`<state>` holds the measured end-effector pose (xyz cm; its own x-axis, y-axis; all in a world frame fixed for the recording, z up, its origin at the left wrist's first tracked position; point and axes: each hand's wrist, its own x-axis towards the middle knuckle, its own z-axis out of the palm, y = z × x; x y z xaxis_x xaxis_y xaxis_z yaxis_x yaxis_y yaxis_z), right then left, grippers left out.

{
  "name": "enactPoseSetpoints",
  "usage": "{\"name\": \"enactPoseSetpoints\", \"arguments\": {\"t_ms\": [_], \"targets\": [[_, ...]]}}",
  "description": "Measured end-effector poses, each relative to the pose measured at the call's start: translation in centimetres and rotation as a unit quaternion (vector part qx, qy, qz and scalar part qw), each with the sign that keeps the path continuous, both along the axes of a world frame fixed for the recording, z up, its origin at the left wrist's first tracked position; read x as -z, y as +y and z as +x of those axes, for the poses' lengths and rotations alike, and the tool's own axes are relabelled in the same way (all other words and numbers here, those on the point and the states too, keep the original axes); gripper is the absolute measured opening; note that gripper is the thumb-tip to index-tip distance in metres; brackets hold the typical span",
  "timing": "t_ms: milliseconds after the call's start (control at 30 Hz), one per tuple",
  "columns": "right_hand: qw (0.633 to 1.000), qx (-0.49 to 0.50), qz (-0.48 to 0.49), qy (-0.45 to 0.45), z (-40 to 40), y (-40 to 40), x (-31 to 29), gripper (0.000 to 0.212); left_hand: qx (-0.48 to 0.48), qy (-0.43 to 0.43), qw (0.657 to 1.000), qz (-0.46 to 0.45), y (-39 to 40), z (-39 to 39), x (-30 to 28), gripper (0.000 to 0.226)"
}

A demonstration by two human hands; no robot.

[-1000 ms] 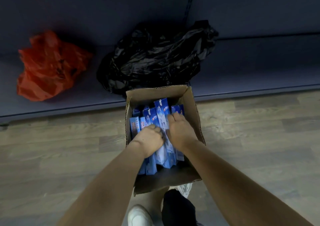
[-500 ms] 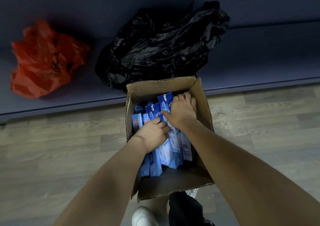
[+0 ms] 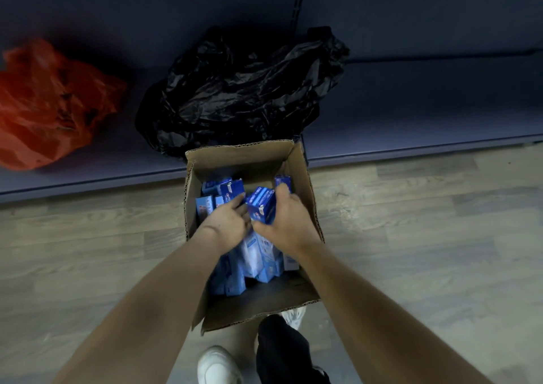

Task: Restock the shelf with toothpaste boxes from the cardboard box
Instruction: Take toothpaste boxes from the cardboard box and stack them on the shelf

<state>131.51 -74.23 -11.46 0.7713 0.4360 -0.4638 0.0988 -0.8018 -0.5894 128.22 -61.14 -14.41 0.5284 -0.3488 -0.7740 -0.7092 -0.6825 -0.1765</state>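
Both hands are down in the carton (image 3: 238,156), and the right hand (image 3: 286,225) has one: a blue box (image 3: 262,207), fingers wrapped round its far side, thumb near side, its end tilted up clear of the pack. The left hand (image 3: 227,217) lies just beside it, fingers fairly straight and spread over the neighbouring boxes (image 3: 219,188), touching their tops; I can't tell whether it pinches anything.

By my reading this is early going. The shelf (image 3: 411,101) beyond the fingertips carries no toothpaste in view, only a crumpled black bag (image 3: 235,89) directly past the carton and a red bag (image 3: 47,104) off to the left of the left hand. The carton remains well stocked, boxes packed on end under the palms and back toward the wrists. So nearly all of the restocking is left.

Textures: the carton is brown corrugated card, flaps up, raw wavy edges. The boxes are slim, glossy printed card, long rectangles with square ends. Both bags are thin, shiny, creased plastic. The shelf is flat, dark, matte; the floor (image 3: 426,236) under the arms is grey wood-grain plank.
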Motion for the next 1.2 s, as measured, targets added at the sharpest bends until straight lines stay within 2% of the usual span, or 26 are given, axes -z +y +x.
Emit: {"name": "enactPoseSetpoints", "arguments": {"t_ms": [100,233,400,533,800,1000,1100,1200], "targets": [[0.993,0.074,0.056,0.067,-0.7,0.1,0.4,0.046,0.034,0.018,0.999,0.034,0.1,1.3,0.0,0.048],[0.983,0.123,0.093,0.103,-1.0,0.7,0.9,0.050,0.033,0.001,0.998,0.046,0.5,1.5,1.1,0.048],[0.984,0.127,0.063,0.105,-0.7,0.9,1.0,0.043,0.054,-0.009,0.998,0.031,-0.3,1.4,0.3,0.050],[0.984,0.147,0.061,0.075,-0.8,0.6,1.1,0.041,0.061,-0.051,0.997,0.021,0.2,0.5,0.0,0.052],[0.989,0.131,0.026,0.070,-0.6,0.6,0.1,0.049,-0.065,-0.032,0.997,-0.036,0.4,-2.6,-1.4,0.038],[0.990,0.110,0.032,0.080,-1.1,1.3,-3.7,0.045,-0.055,-0.065,0.994,-0.066,0.4,-3.4,-6.0,0.043],[0.992,0.077,0.044,0.086,-1.2,1.6,-7.9,0.043,-0.061,-0.077,0.994,-0.054,1.1,-3.9,-10.2,0.050],[0.989,0.076,0.072,0.104,-1.5,1.8,-13.3,0.043,-0.066,-0.081,0.994,-0.030,2.4,-4.5,-15.7,0.046]]}}
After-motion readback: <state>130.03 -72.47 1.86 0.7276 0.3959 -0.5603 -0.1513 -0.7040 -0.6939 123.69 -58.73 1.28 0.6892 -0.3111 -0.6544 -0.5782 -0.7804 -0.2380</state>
